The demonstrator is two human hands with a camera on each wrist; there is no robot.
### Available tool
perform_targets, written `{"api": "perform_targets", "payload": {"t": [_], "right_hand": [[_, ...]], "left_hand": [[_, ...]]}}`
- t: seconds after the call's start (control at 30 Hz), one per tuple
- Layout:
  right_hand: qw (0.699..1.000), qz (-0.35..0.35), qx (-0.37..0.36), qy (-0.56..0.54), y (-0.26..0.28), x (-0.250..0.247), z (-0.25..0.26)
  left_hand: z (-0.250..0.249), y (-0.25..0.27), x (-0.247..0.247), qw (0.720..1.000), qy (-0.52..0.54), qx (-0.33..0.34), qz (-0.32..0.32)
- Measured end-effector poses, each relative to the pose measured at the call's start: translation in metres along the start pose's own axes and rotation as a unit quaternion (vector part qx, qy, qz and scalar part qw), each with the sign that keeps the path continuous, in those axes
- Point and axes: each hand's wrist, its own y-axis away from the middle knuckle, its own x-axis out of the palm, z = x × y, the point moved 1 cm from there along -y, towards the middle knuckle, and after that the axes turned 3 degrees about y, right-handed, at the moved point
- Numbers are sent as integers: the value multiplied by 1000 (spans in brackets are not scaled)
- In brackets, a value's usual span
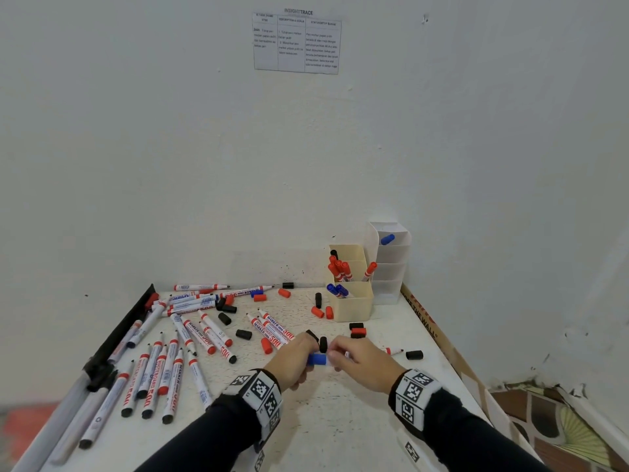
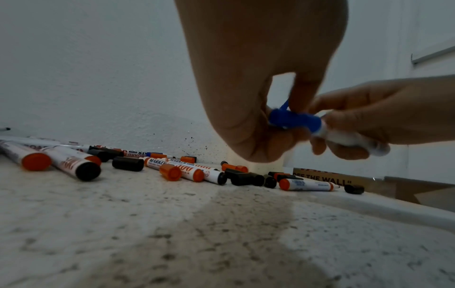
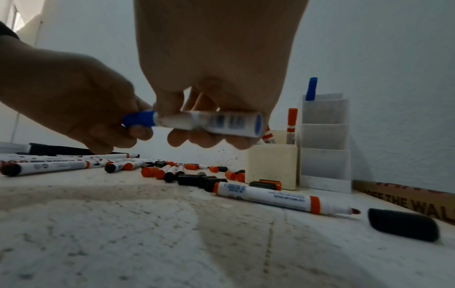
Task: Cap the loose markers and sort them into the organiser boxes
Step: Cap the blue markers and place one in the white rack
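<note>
- Blue cap (image 2: 294,119) pinched in the left hand (image 1: 292,360) meets the marker (image 3: 211,122) gripped by the right hand (image 1: 364,362), held above the near middle of the table (image 1: 340,430).
- Pushed on askew, it may not seat; the nib could dry out.
- Speckled white tabletop, strewn with pens and caps; organisers (image 1: 357,298) far right against a white wall (image 1: 170,148).

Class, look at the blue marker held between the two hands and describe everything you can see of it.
The blue marker has a white barrel with blurred blue print, a blue end plug and a blue cap over its tip. It lies roughly level above the table. The right hand grips the barrel; the left hand pinches the cap. Whether the cap is fully seated cannot be told.
</note>
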Motion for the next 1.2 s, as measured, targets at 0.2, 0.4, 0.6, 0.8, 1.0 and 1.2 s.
{"api": "perform_targets", "payload": {"t": [0.2, 0.4, 0.6, 0.8, 1.0, 1.2], "right_hand": [[997, 31, -15, -69, -5, -2, 11], [981, 82, 31, -176, 2, -20, -1], [995, -27, 30, -87, -3, -55, -41], [938, -326, 98, -59, -15, -130, -82], [865, -486, 27, -120, -41, -185, -84], [881, -459, 59, -98, -82, -176, -90]], "left_hand": [[-12, -5, -4, 988, -92, 90, -82], [-33, -16, 4, 974, -161, 151, -43], [-50, -58, 31, 990, -1, 134, -48], [-43, -101, 63, 990, -127, 64, 17], [-28, -111, 73, 938, -317, 23, 142], [-23, -109, 69, 915, -380, 17, 132]]}}
